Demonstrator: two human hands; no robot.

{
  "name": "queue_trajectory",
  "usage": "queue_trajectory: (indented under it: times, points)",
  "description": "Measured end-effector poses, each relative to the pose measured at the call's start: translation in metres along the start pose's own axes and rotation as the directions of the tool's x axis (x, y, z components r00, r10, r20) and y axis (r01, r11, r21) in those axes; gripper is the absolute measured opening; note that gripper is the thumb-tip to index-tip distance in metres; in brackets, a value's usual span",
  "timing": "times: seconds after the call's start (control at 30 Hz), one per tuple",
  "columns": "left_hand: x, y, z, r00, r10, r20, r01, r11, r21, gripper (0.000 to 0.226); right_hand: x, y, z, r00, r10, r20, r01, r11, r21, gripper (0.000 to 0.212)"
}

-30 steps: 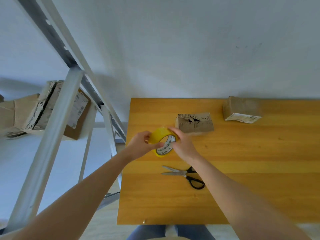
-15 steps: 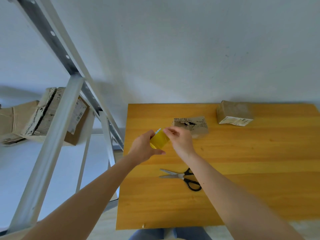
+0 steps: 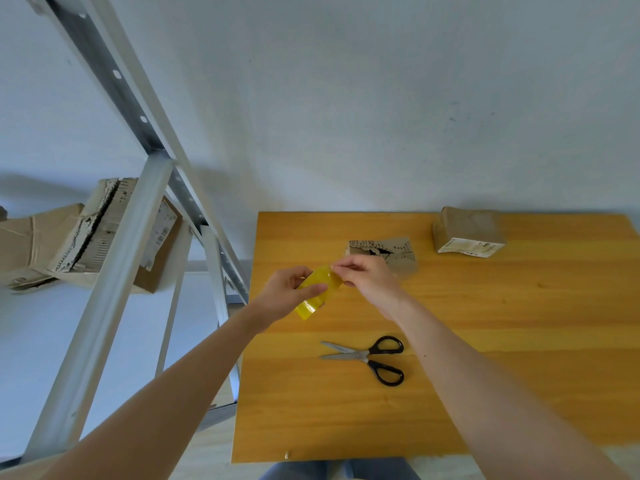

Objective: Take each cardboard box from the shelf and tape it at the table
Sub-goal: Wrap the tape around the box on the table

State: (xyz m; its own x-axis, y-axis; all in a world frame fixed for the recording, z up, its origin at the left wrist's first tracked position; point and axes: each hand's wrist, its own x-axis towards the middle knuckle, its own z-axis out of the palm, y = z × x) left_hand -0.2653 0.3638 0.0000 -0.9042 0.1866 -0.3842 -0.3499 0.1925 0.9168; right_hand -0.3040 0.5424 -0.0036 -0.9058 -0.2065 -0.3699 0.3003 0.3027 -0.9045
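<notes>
My left hand (image 3: pixel 289 292) grips a yellow tape roll (image 3: pixel 317 294) edge-on above the wooden table (image 3: pixel 502 323). My right hand (image 3: pixel 367 278) pinches the loose tape end at the roll's upper edge. Just behind my right hand lies a small torn cardboard box (image 3: pixel 388 252), partly hidden by it. A second small cardboard box (image 3: pixel 465 230) with a white label sits at the back of the table. More cardboard boxes (image 3: pixel 90 233) rest on the metal shelf (image 3: pixel 114 258) to the left.
Black-handled scissors (image 3: pixel 370 358) lie open on the table in front of my hands. The shelf's grey uprights stand close to the table's left edge. A white wall runs behind the table.
The roll has turned from face-on to edge-on in my left hand. My right hand's fingers have shifted to the roll's top edge and pinch the tape end.
</notes>
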Motion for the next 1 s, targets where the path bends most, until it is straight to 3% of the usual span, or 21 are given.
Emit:
queue_trajectory:
  times: [0.07, 0.23, 0.47, 0.57, 0.7, 0.83, 1.0]
  points:
    - [0.001, -0.001, 0.0, 1.0, -0.025, 0.009, 0.025, 0.999, -0.024, 0.007, 0.001, 0.002, 0.0, 0.999, -0.043, -0.015, 0.041, 0.994, -0.098, 0.009]
    - [0.01, -0.005, -0.003, 0.996, -0.069, -0.055, 0.07, 0.998, 0.003, 0.01, 0.003, 0.0, -0.001, 0.999, -0.038, 0.007, 0.039, 0.989, -0.144, 0.012]
    - [0.023, -0.005, -0.014, 0.997, -0.027, -0.066, 0.042, 0.97, 0.239, 0.03, -0.004, -0.007, -0.007, 1.0, -0.017, 0.003, 0.016, 0.998, 0.065, 0.016]
    - [0.025, -0.007, -0.016, 0.998, -0.008, -0.058, 0.025, 0.954, 0.299, 0.037, -0.005, -0.011, -0.013, 0.997, 0.072, 0.04, -0.079, 0.975, 0.209, 0.012]
    - [0.026, -0.002, -0.014, 1.0, -0.007, -0.003, 0.007, 0.944, 0.33, 0.04, -0.005, -0.007, -0.019, 0.994, 0.097, -0.047, -0.09, 0.988, 0.127, 0.008]
    - [0.026, -0.003, -0.02, 0.994, -0.04, 0.097, 0.02, 0.981, 0.192, 0.036, -0.005, -0.005, -0.032, 0.985, 0.106, -0.139, -0.087, 0.986, 0.14, 0.003]
    - [0.033, 0.005, -0.021, 0.998, 0.02, 0.061, -0.04, 0.932, 0.361, 0.05, -0.011, -0.008, -0.049, 0.98, 0.125, -0.152, -0.099, 0.981, 0.168, 0.006]
